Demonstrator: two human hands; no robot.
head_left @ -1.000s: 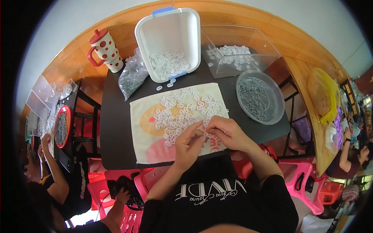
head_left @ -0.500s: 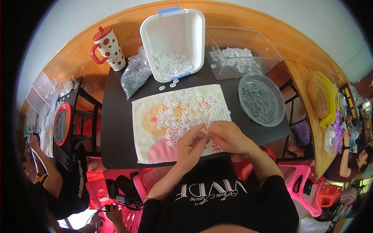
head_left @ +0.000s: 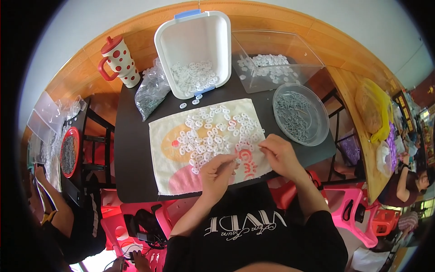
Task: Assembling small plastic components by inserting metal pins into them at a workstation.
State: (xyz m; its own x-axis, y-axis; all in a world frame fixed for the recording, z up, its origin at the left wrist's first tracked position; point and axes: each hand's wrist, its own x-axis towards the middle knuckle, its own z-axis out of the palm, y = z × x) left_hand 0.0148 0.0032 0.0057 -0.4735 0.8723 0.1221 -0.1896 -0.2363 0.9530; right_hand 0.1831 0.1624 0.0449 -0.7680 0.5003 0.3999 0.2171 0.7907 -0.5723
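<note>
Best to hold left hand (head_left: pixel 215 176) and right hand (head_left: pixel 282 156) low near the cloth (head_left: pixel 158 147), both curled in, can't tell if pinching anything, without bumping white pieces (head_left: pixel 218 139) spread mid-cloth just beyond.

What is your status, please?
Left hand over cloth, right hand at its right edge; grips unclear. White pieces loose on cloth. Round tray farther right, not blocking.
</note>
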